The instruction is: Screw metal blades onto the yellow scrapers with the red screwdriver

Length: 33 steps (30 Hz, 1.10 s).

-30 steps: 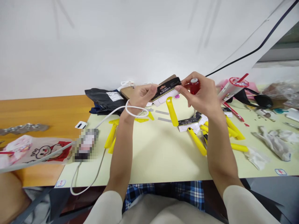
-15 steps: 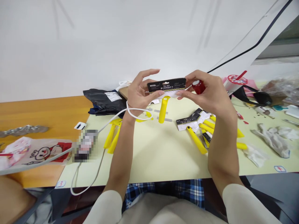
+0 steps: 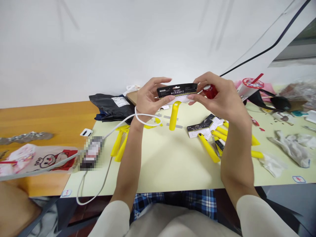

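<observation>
Two hands above the desk point(image 3: 172, 168), left to right: the left hand point(image 3: 149, 98) pinches the left end of a black card point(image 3: 177, 90) between thumb and fingers; the right hand point(image 3: 219, 95) pinches the card's right end, fingers also curled around a red handle point(image 3: 209, 91) just right of the card. A yellow handle point(image 3: 174, 115) lies below the card.

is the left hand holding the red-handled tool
No, the red-handled tool is in the right hand, while the left hand grips the end of the black card packaging.
</observation>
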### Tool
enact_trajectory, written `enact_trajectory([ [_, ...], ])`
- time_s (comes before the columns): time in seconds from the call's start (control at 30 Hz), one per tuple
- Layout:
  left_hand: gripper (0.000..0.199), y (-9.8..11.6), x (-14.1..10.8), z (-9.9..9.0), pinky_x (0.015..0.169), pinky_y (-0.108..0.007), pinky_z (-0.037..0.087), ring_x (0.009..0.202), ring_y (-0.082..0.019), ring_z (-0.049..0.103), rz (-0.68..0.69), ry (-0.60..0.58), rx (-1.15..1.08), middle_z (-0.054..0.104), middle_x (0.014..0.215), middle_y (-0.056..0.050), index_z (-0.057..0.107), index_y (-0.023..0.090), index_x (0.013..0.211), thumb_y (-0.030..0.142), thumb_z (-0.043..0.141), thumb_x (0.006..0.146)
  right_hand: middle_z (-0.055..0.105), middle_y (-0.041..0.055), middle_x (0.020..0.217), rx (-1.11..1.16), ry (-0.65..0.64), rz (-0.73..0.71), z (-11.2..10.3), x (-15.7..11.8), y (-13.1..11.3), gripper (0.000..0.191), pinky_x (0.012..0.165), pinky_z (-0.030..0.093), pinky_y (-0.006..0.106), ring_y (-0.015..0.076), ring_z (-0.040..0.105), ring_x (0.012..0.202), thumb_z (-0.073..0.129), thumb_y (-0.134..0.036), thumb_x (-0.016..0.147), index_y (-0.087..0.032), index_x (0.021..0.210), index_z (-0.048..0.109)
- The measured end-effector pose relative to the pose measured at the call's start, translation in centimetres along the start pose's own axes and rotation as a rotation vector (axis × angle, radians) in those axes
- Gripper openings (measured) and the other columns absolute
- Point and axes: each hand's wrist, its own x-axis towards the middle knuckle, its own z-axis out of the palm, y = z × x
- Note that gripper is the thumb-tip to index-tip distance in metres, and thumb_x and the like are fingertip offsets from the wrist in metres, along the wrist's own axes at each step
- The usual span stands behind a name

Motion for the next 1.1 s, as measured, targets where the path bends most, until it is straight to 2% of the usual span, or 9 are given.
enact_trajectory([
  [0.1,0.085,-2.0,0.3,0.0,0.104,-0.050,0.066,0.121,-0.035,0.079,-0.063,-0.062,-0.104,0.081,0.122,-0.009,0.069,0.030,0.143,0.060,0.104,0.071,0.078,0.0046,0.095,0.014,0.103,0.005,0.2,0.2,0.8,0.039,0.067,0.060,0.042,0.0257,0.072,0.079,0.091,-0.058,0.090,-0.031,0.112,0.074],
  [0.17,0.088,-3.5,0.5,0.1,0.104,-0.051,0.066,0.117,-0.034,0.081,-0.136,-0.192,-0.188,0.082,0.122,-0.010,0.068,0.031,0.144,0.059,0.105,0.069,0.077,0.0043,0.095,0.022,0.176,0.013,0.3,0.5,1.4,0.040,0.069,0.061,0.043,0.0264,0.072,0.081,0.092,-0.059,0.089,-0.031,0.112,0.074],
  [0.27,0.069,-4.8,0.3,0.5,0.098,-0.050,0.067,0.104,-0.031,0.083,-0.280,-0.416,-0.226,0.084,0.116,-0.014,0.075,0.023,0.132,0.058,0.099,0.079,0.075,0.0045,0.096,0.039,0.231,0.026,0.3,0.8,1.9,0.043,0.069,0.062,0.043,0.0261,0.072,0.082,0.093,-0.061,0.087,-0.031,0.110,0.073],
  [0.33,0.058,-5.0,0.2,0.9,0.093,-0.045,0.067,0.095,-0.027,0.083,-0.301,-0.455,-0.217,0.084,0.115,-0.016,0.079,0.019,0.124,0.058,0.095,0.085,0.073,0.0042,0.095,0.060,0.221,0.032,0.3,1.0,1.9,0.046,0.069,0.063,0.042,0.0256,0.072,0.082,0.092,-0.065,0.086,-0.031,0.111,0.072],
  [0.6,0.052,-4.6,0.5,1.5,0.093,-0.038,0.062,0.096,-0.021,0.077,-0.168,-0.254,-0.160,0.084,0.115,-0.011,0.084,0.021,0.122,0.058,0.093,0.086,0.055,-0.0014,0.077,0.279,0.219,0.030,0.3,1.1,0.3,0.047,0.066,0.069,0.039,0.0176,0.065,0.065,0.074,-0.075,0.099,-0.028,0.099,0.069],
  [0.73,0.049,-4.9,0.4,1.4,0.092,-0.037,0.059,0.101,-0.022,0.076,-0.137,-0.155,-0.129,0.085,0.116,-0.010,0.085,0.023,0.119,0.058,0.093,0.086,0.066,0.0010,0.084,0.212,0.214,0.062,0.3,0.9,-0.4,0.050,0.053,0.059,0.034,0.0216,0.077,0.070,0.069,-0.079,0.100,-0.030,0.107,0.073],
  [0.87,0.047,-5.0,0.4,1.5,0.092,-0.037,0.058,0.099,-0.021,0.075,-0.127,-0.115,-0.121,0.085,0.117,-0.010,0.086,0.024,0.116,0.060,0.093,0.086,0.082,0.0033,0.106,0.171,0.180,0.084,0.0,0.4,-0.7,0.047,0.046,0.051,0.033,0.0195,0.074,0.062,0.081,-0.070,0.096,-0.033,0.124,0.075],
  [0.97,0.045,-5.0,0.4,1.5,0.093,-0.038,0.059,0.099,-0.022,0.076,-0.138,-0.104,-0.126,0.085,0.113,-0.010,0.086,0.023,0.108,0.062,0.092,0.086,0.084,0.0048,0.127,0.166,0.145,0.076,-0.1,0.1,-0.6,0.051,0.046,0.049,0.035,0.0179,0.071,0.060,0.086,-0.061,0.095,-0.033,0.136,0.075],
  [1.1,0.042,-5.1,0.4,1.5,0.094,-0.039,0.060,0.099,-0.022,0.077,-0.152,-0.112,-0.146,0.085,0.113,-0.009,0.086,0.024,0.107,0.060,0.092,0.087,0.085,0.0035,0.123,0.149,0.137,0.070,-0.4,0.0,-0.4,0.049,0.048,0.049,0.036,0.0181,0.069,0.061,0.085,-0.054,0.097,-0.034,0.141,0.076],
])
